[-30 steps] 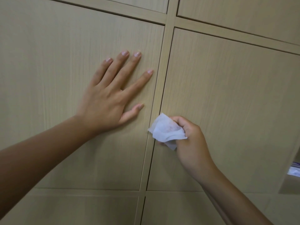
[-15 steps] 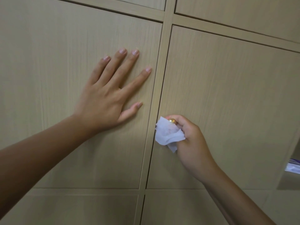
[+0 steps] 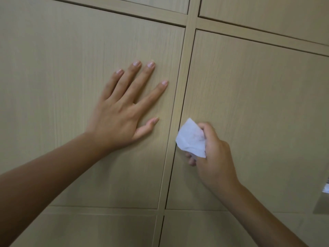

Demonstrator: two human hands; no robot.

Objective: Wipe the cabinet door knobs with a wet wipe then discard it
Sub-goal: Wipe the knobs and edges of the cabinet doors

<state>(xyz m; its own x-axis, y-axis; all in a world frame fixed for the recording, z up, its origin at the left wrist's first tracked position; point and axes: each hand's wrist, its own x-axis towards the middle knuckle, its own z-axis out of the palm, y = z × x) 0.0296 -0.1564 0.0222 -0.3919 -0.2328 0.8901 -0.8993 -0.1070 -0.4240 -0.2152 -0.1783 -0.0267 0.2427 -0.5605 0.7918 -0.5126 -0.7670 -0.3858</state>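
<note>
Two bare forearms reach up to pale wooden cabinet doors, and the left hand (image 3: 122,111) lies flat with straight, spread fingers on the left door (image 3: 71,77), just beside the vertical frame strip (image 3: 179,97). The right hand (image 3: 213,155) curls its fingers round a crumpled white wet wipe (image 3: 191,139), pressed at the left edge of the right door (image 3: 258,104). The wipe and fingers hide any knob there.

1. The left cabinet door (image 3: 62,72) is pale wood-look laminate, matt, with fine vertical grain.
2. The right cabinet door (image 3: 258,113) has the same matt, grained finish.
3. The wet wipe (image 3: 191,139) is thin white non-woven cloth, soft and crumpled, faintly stained.
</note>
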